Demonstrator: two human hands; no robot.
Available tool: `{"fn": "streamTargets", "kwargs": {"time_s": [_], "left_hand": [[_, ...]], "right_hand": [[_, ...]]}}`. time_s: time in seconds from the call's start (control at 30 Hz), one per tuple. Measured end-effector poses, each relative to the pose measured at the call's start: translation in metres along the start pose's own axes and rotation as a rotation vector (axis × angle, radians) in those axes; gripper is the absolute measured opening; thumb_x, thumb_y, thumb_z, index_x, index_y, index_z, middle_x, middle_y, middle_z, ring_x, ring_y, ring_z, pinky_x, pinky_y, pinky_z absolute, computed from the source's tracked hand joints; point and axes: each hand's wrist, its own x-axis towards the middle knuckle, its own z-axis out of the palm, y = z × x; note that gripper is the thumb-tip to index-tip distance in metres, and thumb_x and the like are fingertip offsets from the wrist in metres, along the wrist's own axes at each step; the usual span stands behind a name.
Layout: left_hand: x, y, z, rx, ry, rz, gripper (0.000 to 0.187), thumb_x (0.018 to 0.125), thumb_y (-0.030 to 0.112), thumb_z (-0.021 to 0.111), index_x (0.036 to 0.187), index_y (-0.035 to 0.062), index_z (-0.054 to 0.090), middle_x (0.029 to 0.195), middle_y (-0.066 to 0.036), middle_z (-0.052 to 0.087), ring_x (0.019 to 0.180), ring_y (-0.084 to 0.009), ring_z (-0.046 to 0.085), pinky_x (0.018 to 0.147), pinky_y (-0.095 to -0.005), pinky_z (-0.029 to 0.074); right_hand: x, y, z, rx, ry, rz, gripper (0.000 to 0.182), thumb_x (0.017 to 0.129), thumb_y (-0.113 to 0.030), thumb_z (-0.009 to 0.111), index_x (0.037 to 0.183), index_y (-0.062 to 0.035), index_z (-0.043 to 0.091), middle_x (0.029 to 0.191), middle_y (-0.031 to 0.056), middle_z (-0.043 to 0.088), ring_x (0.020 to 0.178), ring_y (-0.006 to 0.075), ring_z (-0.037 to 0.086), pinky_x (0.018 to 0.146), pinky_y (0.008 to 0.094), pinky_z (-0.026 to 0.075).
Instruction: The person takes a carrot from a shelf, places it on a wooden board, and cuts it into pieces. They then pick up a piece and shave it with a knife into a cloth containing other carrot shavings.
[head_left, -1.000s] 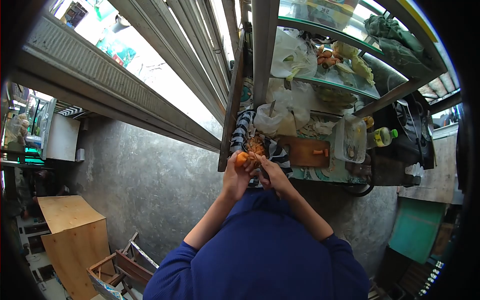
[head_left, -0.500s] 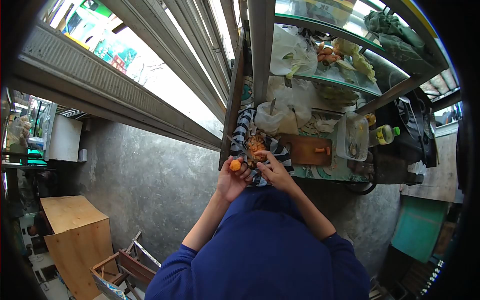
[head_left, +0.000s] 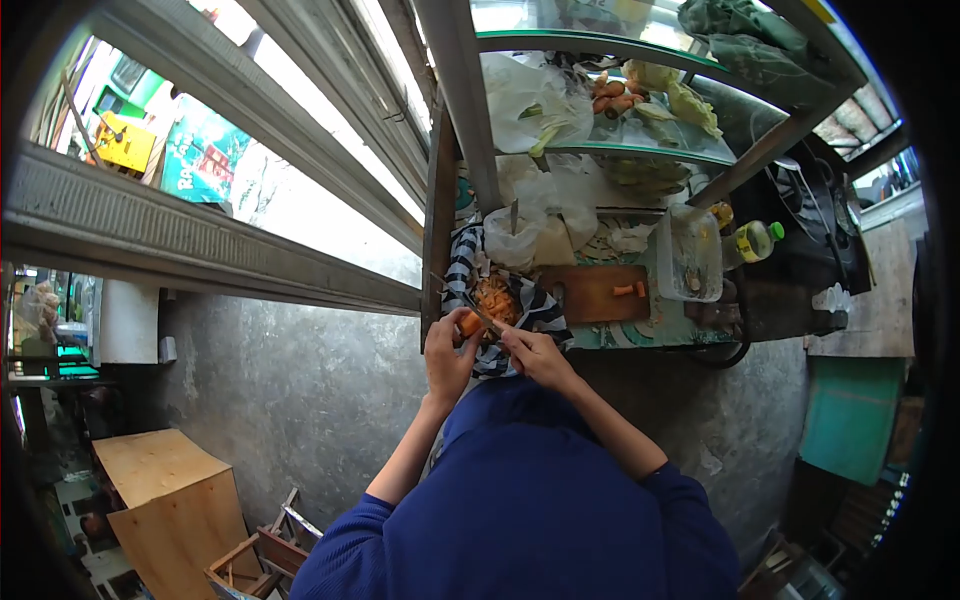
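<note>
In my left hand [head_left: 447, 358] is a carrot [head_left: 469, 324], its orange end showing between the closed fingers. My right hand [head_left: 541, 358] grips a knife [head_left: 484, 318], whose blade lies against or very near the carrot. Just beyond both hands sits a black-and-white striped plastic bag [head_left: 545, 312], opened out, with orange carrot shreds [head_left: 493, 294] heaped inside. To the right of the bag lies a brown cutting board [head_left: 594, 296] bearing small carrot pieces [head_left: 628, 290].
A clear plastic tub [head_left: 690, 262] stands right of the board, with a green-capped bottle [head_left: 757, 241] beside it. White plastic bags [head_left: 518, 237] lie behind. Above, a glass shelf [head_left: 630, 152] holds vegetables. A metal post [head_left: 462, 120] rises at the table's left corner.
My left hand has turned the carrot from facing up to lying sideways toward the right hand. The knife now meets it. The whole view has shifted slightly.
</note>
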Motion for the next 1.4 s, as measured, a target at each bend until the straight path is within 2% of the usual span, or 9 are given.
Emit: {"fn": "streamTargets", "kwargs": {"time_s": [0.33, 0.5, 0.6, 0.67, 1.0, 1.2, 1.3, 1.37, 1.4], "left_hand": [[0.033, 0.006, 0.054, 0.106, -0.163, 0.289, 0.029, 0.067, 0.019, 0.068, 0.090, 0.0063, 0.057, 0.077, -0.009, 0.056, 0.073, -0.0271, 0.054, 0.062, -0.0374, 0.039], [0.057, 0.027, 0.127, 0.178, -0.384, 0.458, 0.030, 0.068, 0.027, 0.065, 0.090, 0.0073, 0.058, 0.079, -0.008, 0.057, 0.079, -0.0259, 0.055, 0.070, -0.0380, 0.039], [0.060, 0.025, 0.178, 0.341, -0.547, 0.582, 0.030, 0.068, 0.029, 0.065, 0.087, 0.0073, 0.060, 0.081, -0.008, 0.058, 0.081, -0.0247, 0.055, 0.073, -0.0407, 0.038], [0.062, 0.023, 0.198, 0.555, -0.769, 0.513, 0.028, 0.068, 0.030, 0.065, 0.084, 0.0068, 0.061, 0.084, -0.008, 0.058, 0.083, -0.0243, 0.055, 0.075, -0.0438, 0.037], [0.065, 0.008, 0.209, 0.602, -0.674, 0.523, 0.049, 0.067, 0.041, 0.067, 0.102, 0.0080, 0.056, 0.095, -0.009, 0.055, 0.090, -0.0246, 0.054, 0.079, -0.0446, 0.036], [0.061, 0.012, 0.192, 0.273, -0.464, 0.542, 0.036, 0.076, 0.029, 0.060, 0.103, 0.0064, 0.056, 0.096, -0.012, 0.055, 0.090, -0.0258, 0.054, 0.079, -0.0411, 0.038], [0.060, 0.010, 0.170, -0.367, -0.513, 0.338, 0.029, 0.082, 0.026, 0.055, 0.102, 0.0049, 0.057, 0.088, -0.008, 0.057, 0.080, -0.0205, 0.056, 0.072, -0.0343, 0.042], [0.054, 0.013, 0.141, -0.846, -0.951, -0.466, 0.030, 0.087, 0.026, 0.052, 0.105, 0.0033, 0.057, 0.078, -0.002, 0.056, 0.070, -0.0112, 0.054, 0.063, -0.0252, 0.044], [0.050, 0.015, 0.128, -0.850, -0.936, -0.474, 0.030, 0.087, 0.026, 0.052, 0.105, 0.0033, 0.057, 0.078, -0.002, 0.056, 0.070, -0.0112, 0.054, 0.063, -0.0252, 0.044]], "right_hand": [[-0.007, 0.039, -0.026, -0.068, 0.290, -0.253, 0.028, 0.082, -0.024, 0.060, 0.096, -0.0030, 0.049, 0.070, 0.0038, 0.054, 0.062, 0.0111, 0.053, 0.057, 0.0273, 0.041], [-0.006, 0.065, -0.099, -0.179, 0.820, -0.256, 0.020, 0.078, -0.016, 0.063, 0.092, -0.0024, 0.059, 0.061, 0.0019, 0.051, 0.054, 0.0080, 0.046, 0.051, 0.0231, 0.037], [0.006, 0.090, -0.144, -0.550, 0.984, -0.159, 0.022, 0.074, -0.012, 0.062, 0.095, -0.0030, 0.060, 0.061, 0.0075, 0.057, 0.053, 0.0202, 0.054, 0.052, 0.0298, 0.042], [0.014, 0.102, -0.160, -0.624, 0.928, -0.035, 0.029, 0.072, -0.010, 0.059, 0.101, -0.0072, 0.059, 0.091, 0.0177, 0.062, 0.080, 0.0357, 0.058, 0.069, 0.0406, 0.046], [0.020, 0.117, -0.150, -0.729, 0.990, -0.196, 0.028, 0.073, -0.014, 0.062, 0.099, -0.0073, 0.058, 0.093, 0.0180, 0.059, 0.080, 0.0349, 0.057, 0.066, 0.0418, 0.045], [0.015, 0.106, -0.117, -0.156, 0.956, -0.183, 0.028, 0.081, -0.028, 0.063, 0.080, 0.0000, 0.060, 0.055, -0.0005, 0.047, 0.047, 0.0100, 0.044, 0.044, 0.0236, 0.033], [-0.004, 0.055, -0.089, 0.404, 0.743, -0.022, 0.026, 0.082, -0.028, 0.061, 0.076, -0.0031, 0.060, 0.055, -0.0041, 0.046, 0.041, 0.0026, 0.038, 0.038, 0.0198, 0.026], [-0.005, 0.044, -0.076, 0.436, 0.640, -0.046, 0.024, 0.083, -0.029, 0.061, 0.073, -0.0062, 0.059, 0.054, -0.0044, 0.047, 0.036, 0.0013, 0.033, 0.034, 0.0190, 0.022], [-0.004, 0.042, -0.070, 0.431, 0.626, -0.041, 0.024, 0.083, -0.029, 0.061, 0.073, -0.0062, 0.059, 0.054, -0.0044, 0.047, 0.036, 0.0013, 0.033, 0.034, 0.0190, 0.022]]}}
